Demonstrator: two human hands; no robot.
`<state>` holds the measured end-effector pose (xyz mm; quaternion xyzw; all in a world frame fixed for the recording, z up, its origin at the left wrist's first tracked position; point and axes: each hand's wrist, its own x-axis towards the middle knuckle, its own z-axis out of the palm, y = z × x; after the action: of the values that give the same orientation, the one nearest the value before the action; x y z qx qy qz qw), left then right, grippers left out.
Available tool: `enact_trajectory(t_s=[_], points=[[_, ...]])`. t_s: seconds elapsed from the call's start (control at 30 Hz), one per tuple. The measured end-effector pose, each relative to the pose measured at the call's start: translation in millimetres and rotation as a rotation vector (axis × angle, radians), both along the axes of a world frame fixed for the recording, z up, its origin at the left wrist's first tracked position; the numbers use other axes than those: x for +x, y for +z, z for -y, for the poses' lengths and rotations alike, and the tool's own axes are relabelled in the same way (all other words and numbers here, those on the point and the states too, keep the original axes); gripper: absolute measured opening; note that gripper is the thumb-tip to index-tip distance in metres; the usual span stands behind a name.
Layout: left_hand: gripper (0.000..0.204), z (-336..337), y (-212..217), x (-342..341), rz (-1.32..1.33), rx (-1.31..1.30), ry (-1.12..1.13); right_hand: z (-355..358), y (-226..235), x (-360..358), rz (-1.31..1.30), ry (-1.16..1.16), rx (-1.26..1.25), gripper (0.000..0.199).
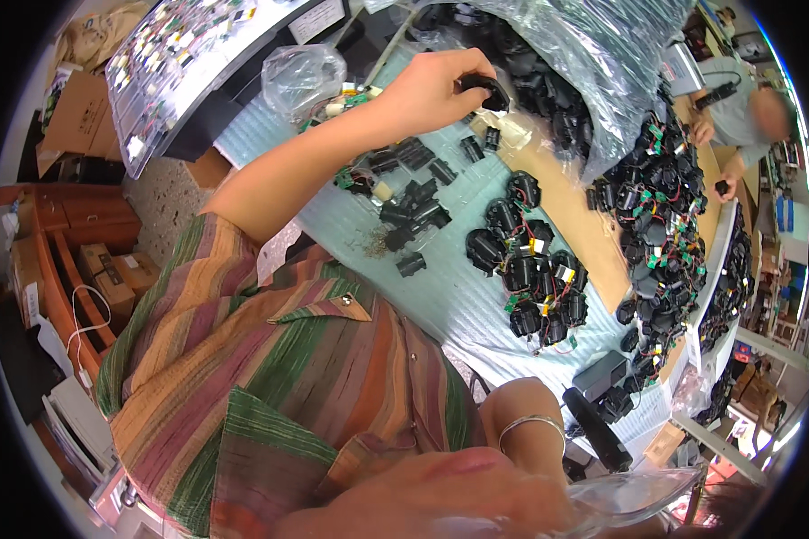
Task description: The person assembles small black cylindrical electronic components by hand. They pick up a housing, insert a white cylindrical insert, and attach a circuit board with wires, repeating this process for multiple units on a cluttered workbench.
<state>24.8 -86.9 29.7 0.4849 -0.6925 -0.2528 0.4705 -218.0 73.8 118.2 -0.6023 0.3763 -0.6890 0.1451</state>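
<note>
My left hand (445, 88) is closed around a small curved black plastic piece (485, 88), held above the far part of the work table. Just below that hand lies a crumpled pale wrapper (507, 130), with two short black pieces (482, 144) beside it. Loose black plastic shells (413, 211) are heaped on the table nearer to me. My right arm (523, 400), with a bangle round it, is bent close to my body at the lower middle. The fingers of my right hand are hidden. Nearest to it is a black handle-shaped object (596, 429).
A cluster of round black housings with wires (535, 269) sits mid-table on a foam sheet (342, 229). A longer pile of wired housings (661, 234) runs along the right. Clear plastic sheeting (593, 54) covers more black parts. Another person's hand (726, 187) holds a small black piece.
</note>
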Motion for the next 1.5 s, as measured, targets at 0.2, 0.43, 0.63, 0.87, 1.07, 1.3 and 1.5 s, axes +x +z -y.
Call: enact_trajectory(t_s=[0.2, 0.43, 0.63, 0.87, 1.07, 1.3, 1.5], points=[[0.033, -53.9, 10.6, 52.1, -0.842, 0.359, -0.040, 2.0, 6.2, 10.9, -0.028, -0.003, 0.028, 0.023], [0.039, -88.9, 18.1, 84.8, -1.228, 0.307, 0.028, 21.2, 11.4, 50.1, -0.140, -0.069, 0.073, 0.025], [0.045, -96.3, 15.4, 94.3, -1.095, 0.353, 0.140, 108.2, -86.8, 117.3, -0.850, 0.321, 0.268, 0.017], [0.035, -101.9, -3.9, 113.5, -0.849, 0.204, 0.051, 130.8, -109.9, 164.1, -0.787, 0.521, 0.400, 0.019], [0.026, -106.7, -2.6, 117.9, -0.756, 0.446, -0.065, 138.7, -88.2, 134.3, -0.006, 0.823, 0.774, 0.012], [0.024, -82.8, -1.8, 66.5, -0.339, 0.206, -0.281, 130.0, -73.4, 97.0, 0.257, 0.953, 0.863, 0.011], [0.024, -54.6, 10.1, 48.7, -0.592, 0.639, -0.428, 132.0, -82.2, 85.5, 0.088, 0.686, 0.682, 0.012]])
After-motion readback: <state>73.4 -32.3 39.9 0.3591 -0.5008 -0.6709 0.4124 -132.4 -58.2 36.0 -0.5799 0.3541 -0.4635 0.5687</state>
